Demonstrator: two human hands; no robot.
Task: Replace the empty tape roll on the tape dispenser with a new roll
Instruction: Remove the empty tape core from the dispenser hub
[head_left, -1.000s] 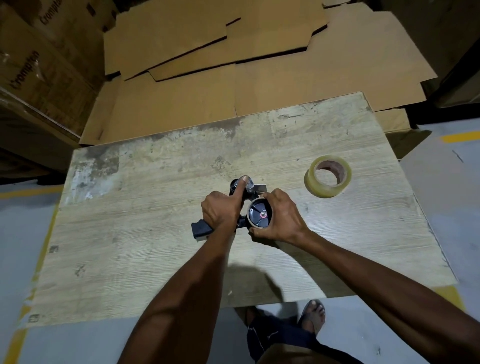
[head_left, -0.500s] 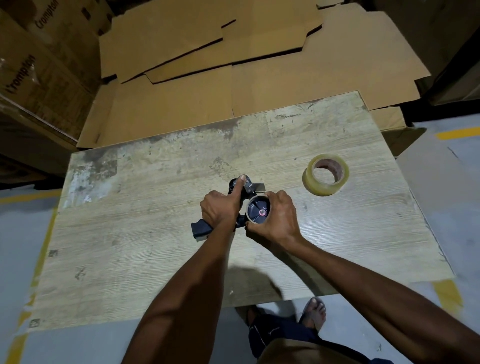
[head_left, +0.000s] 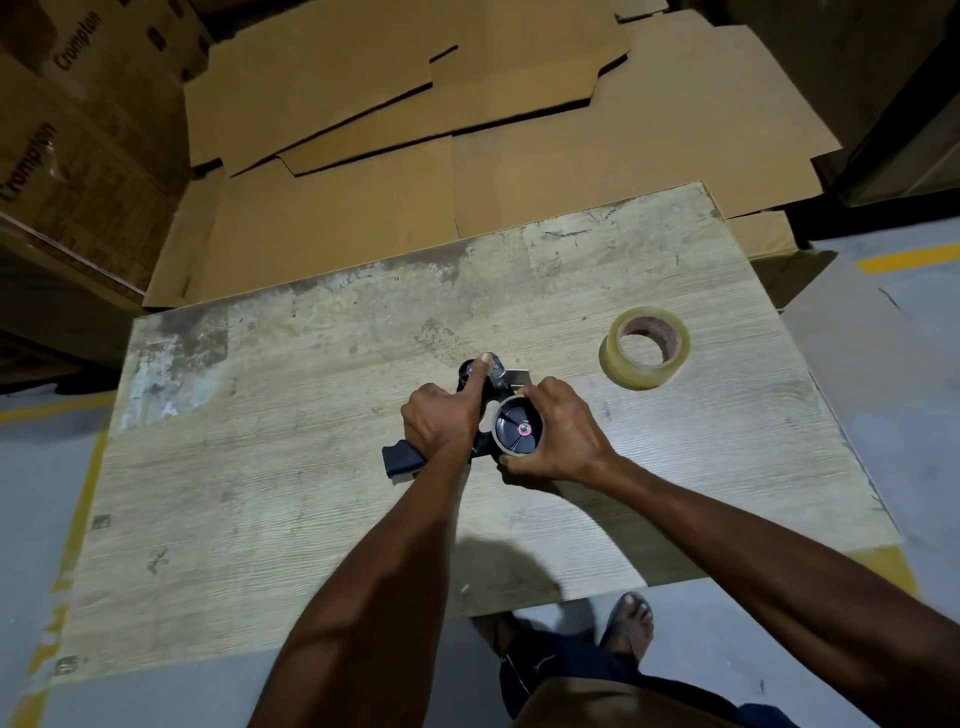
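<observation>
Tape dispenser lying near the middle of the worn wooden table. Left hand closed over the dispenser's handle, one finger stretched onto its front roller. Right hand, fingers curled around the empty cardboard core, which sits on the dispenser's black hub. New roll of clear tape flat on the table, right of the dispenser and well apart, close to the table's right edge. Beyond the dispenser: flattened cardboard sheets; stacked cartons printed "Crompton". Bare tabletop left of the dispenser.
</observation>
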